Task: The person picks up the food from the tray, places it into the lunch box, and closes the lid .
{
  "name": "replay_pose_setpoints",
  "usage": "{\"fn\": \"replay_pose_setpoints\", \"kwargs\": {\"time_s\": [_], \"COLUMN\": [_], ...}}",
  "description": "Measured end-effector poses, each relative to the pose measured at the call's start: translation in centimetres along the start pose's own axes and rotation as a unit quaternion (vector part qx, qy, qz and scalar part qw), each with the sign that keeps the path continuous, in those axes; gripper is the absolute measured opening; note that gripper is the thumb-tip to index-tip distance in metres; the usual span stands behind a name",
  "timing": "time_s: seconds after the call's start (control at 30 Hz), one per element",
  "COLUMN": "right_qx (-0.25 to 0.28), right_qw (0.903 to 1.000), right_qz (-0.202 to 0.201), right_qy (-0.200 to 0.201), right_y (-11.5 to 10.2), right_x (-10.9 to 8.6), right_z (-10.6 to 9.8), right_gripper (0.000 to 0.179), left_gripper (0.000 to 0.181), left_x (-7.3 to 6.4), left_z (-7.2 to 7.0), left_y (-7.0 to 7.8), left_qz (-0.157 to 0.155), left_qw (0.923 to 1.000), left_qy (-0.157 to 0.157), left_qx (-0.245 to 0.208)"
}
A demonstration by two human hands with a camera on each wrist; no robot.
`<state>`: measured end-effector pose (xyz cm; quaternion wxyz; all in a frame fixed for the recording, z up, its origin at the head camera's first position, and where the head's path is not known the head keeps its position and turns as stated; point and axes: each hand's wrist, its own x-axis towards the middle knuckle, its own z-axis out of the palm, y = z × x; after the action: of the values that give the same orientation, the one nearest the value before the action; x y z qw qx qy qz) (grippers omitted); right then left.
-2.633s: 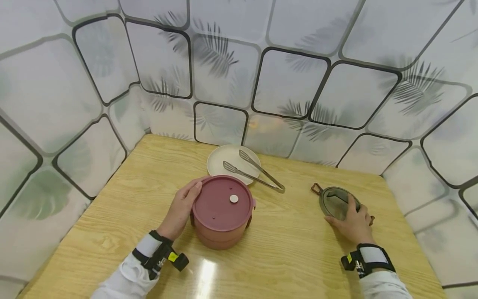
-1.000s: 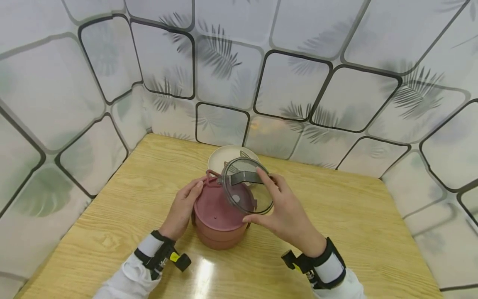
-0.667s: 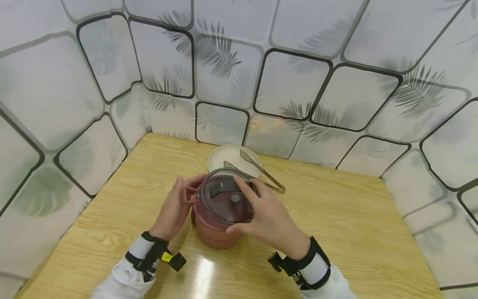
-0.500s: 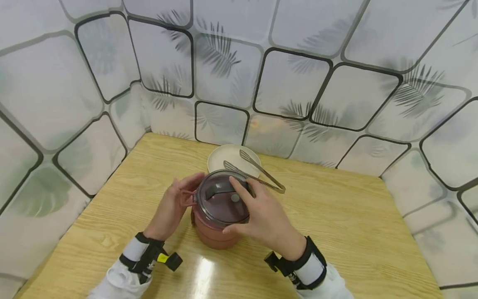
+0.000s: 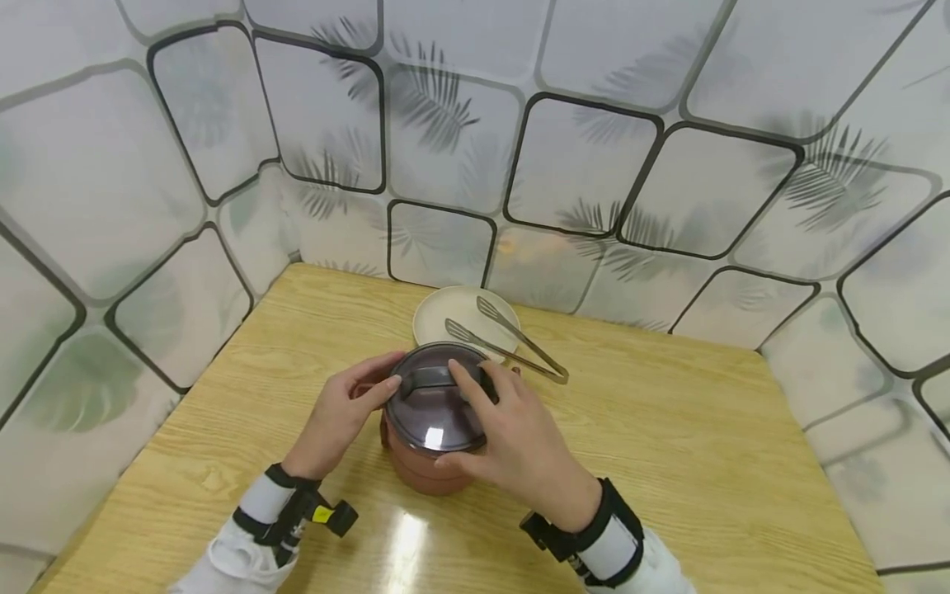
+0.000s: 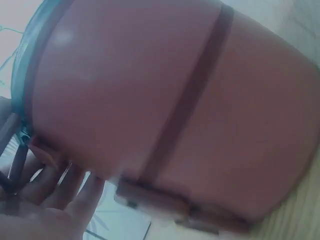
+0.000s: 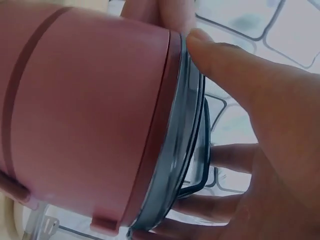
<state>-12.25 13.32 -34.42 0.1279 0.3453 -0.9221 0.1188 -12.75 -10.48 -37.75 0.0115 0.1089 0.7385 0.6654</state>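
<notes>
A pinkish-red pot (image 5: 430,477) stands on the table, a see-through lid (image 5: 423,415) with a dark arched handle lying over its top. My left hand (image 5: 337,417) pinches the left side of the lid, thumb on top of the rim and the other fingers bent round beside the pot. From the right, my right hand (image 5: 519,433) grips the lid, its thumb at the near edge and fingers reaching across toward the far side. In the right wrist view the lid's rim (image 7: 167,155) sits against the pot's top edge. Small ear handles show low on the pot (image 6: 130,100) in the left wrist view.
Behind the pot is a round cream plate (image 5: 432,318), with slotted metal tongs (image 5: 545,361) lying across it and onto the wooden table (image 5: 668,445). A patterned wall covering (image 5: 445,247) rises along the table's back and sides.
My right hand has brought the lid from the table's right side onto the pot. It has turned and settled lower, and my left hand has shifted from the pot's side to the lid's rim.
</notes>
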Motion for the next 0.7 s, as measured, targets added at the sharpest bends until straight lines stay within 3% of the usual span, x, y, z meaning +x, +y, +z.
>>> {"fn": "replay_pose_setpoints", "kwargs": {"time_s": [0.13,0.23,0.4,0.5,0.7], "right_qx": [0.029,0.083,0.188,0.210,0.261], "right_qw": [0.9995,0.9966,0.9806,0.9738,0.9588], "right_qz": [-0.003,-0.005,0.027,0.055,0.075], "right_qy": [-0.010,-0.001,0.049,0.069,0.083], "right_y": [0.3,1.0,2.5,3.3,3.8], "right_x": [-0.2,-0.5,-1.1,-1.6,-2.2], "right_z": [0.0,-0.1,0.6,1.6,3.2], "right_gripper": [0.099,0.091,0.058,0.045,0.040], "left_gripper": [0.039,0.038,0.032,0.030,0.024], "left_x": [-0.2,-0.1,-0.4,-0.5,-0.6], "left_z": [0.0,0.1,0.6,0.9,1.6], "left_y": [0.0,-0.2,-0.7,-1.0,-1.2], "left_qz": [-0.010,-0.005,0.051,0.077,0.059], "left_qw": [0.9994,0.9984,0.9939,0.9896,0.9858], "left_qy": [0.024,0.040,0.066,0.088,0.138], "left_qx": [0.021,0.039,0.073,0.083,0.076]}}
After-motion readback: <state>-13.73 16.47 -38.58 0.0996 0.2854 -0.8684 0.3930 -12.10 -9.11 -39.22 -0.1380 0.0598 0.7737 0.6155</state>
